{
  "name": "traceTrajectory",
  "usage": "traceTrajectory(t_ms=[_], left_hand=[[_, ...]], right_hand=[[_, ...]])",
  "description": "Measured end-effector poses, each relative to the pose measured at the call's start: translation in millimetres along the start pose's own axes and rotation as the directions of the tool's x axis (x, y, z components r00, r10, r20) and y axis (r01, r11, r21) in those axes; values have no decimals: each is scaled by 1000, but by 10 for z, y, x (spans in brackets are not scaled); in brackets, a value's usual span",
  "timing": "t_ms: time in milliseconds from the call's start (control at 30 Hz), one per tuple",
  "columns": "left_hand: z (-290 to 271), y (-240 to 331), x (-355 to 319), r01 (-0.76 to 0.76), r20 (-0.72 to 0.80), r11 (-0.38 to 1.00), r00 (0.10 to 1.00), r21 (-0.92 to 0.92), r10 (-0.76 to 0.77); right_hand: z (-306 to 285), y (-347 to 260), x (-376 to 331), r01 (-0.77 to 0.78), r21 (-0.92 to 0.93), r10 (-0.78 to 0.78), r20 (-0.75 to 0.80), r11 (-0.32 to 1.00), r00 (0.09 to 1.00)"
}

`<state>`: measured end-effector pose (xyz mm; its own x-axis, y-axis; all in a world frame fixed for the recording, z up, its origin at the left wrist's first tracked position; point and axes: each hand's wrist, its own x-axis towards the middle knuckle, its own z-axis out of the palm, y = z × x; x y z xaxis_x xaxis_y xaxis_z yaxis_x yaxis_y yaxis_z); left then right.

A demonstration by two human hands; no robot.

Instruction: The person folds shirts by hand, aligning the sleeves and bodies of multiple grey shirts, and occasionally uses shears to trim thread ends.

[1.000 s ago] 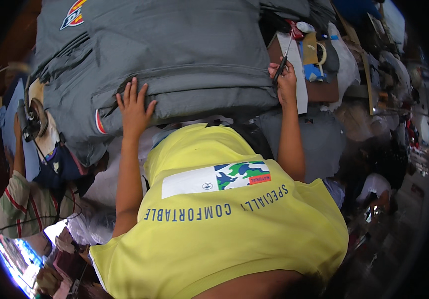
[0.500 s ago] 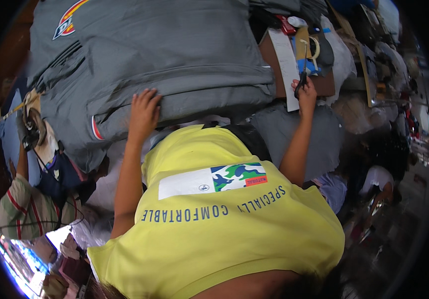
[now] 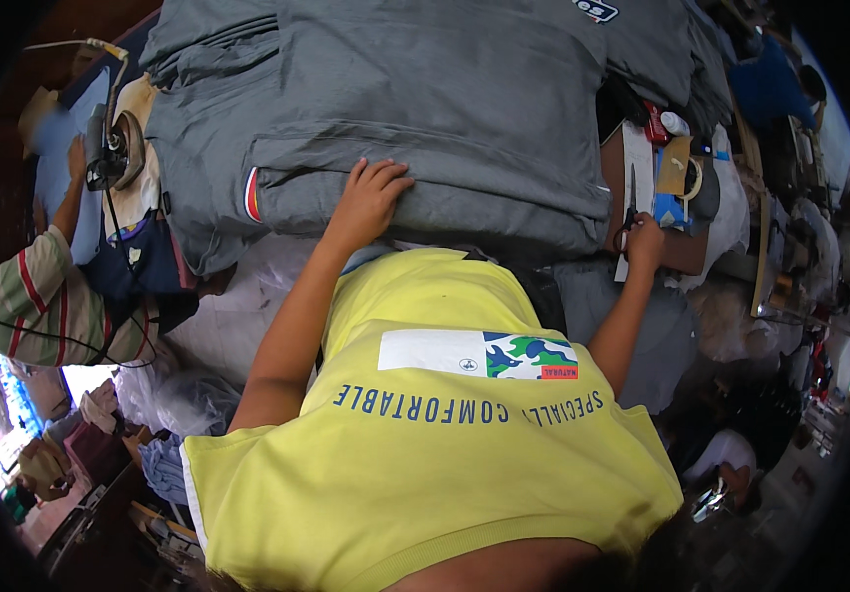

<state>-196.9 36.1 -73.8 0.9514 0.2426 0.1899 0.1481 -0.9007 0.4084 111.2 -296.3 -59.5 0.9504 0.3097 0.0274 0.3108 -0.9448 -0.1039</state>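
2 hands: left hand [image 3: 368, 200] flat on grey garment [image 3: 425, 109].

1. At your far left, a person in a striped shirt [image 3: 35, 301] bends over a blue cloth [image 3: 55, 148].
2. An iron [image 3: 109, 148] with a cord stands beside them, near the table's left edge.
3. White plastic bags [image 3: 173, 395] lie below it.
4. Your yellow shirt [image 3: 425, 444] fills the lower middle.

Soft daylight, dark fisheye-warped edges
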Motion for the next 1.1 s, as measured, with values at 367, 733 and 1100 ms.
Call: traceTrajectory(t_ms=[367,733,1100], left_hand=[[-556,-1175,-205,761,-559,610,413,-221,-719],[-659,-1342,-317,200,-282,366,351,-909,-893],[-663,-1417,-336,214,-173,250,323,-944,-930]], right_hand=[[253,-560,96,149,349,-163,10,925,987],[387,-448,216,46,412,-92,93,910,991],[446,-373,258,76,473,-135,93,878,986]])
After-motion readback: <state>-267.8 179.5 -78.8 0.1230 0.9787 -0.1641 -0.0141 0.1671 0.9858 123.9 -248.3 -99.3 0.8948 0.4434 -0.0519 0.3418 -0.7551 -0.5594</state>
